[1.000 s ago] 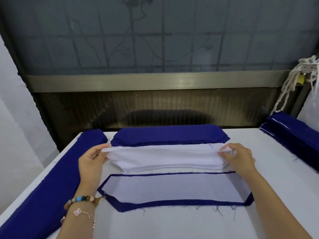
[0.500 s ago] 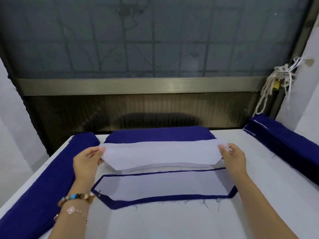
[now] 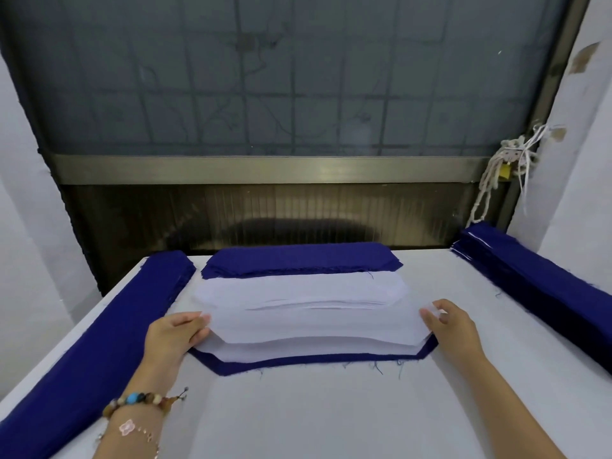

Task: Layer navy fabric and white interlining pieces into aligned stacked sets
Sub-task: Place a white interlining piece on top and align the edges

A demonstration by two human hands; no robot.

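Note:
A white interlining piece [image 3: 311, 326] hangs stretched between my hands, just above a layered set [image 3: 298, 362] of navy fabric topped with white interlining on the table. My left hand [image 3: 175, 332] pinches its left end and my right hand [image 3: 450, 323] pinches its right end. Its front edge overlaps the set, whose navy border shows along the front. Behind it lies a stack of white interlining pieces [image 3: 298, 288], and behind that a stack of navy pieces [image 3: 301, 258].
The white table [image 3: 298, 419] carries a long navy pile [image 3: 89, 356] along its left edge and another navy pile [image 3: 536, 279] along the right edge. A dark window wall stands behind, with white cords [image 3: 503, 173] tied at the right.
Both hands have carried the white piece off the white stack and toward me, lowering it over the layered set. The camera has tilted, so the table sits lower in view.

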